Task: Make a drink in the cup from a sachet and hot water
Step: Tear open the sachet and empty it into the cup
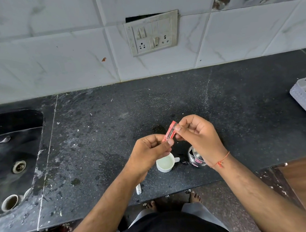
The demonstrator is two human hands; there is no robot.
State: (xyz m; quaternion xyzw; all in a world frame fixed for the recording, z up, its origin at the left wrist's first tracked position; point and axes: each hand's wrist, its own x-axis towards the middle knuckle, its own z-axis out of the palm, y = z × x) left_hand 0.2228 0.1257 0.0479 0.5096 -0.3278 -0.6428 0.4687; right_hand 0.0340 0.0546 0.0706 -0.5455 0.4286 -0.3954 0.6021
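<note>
At frame centre, above the small white plastic cup [165, 163], both the left hand [150, 152] and right hand [197, 132] pinched the slim red foil sachet [170, 131] by its ends; likely light, limp, slippery, best gripped at the sealed edges.

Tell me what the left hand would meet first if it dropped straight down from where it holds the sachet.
Probably the white cup: the left hand pinching the red sachet overlaps its rim in the picture, though the height between them is unclear.

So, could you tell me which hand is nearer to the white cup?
Left. The left hand holds the red sachet right above the white cup, overlapping its rim in view; the right hand sits higher and further right.
</note>
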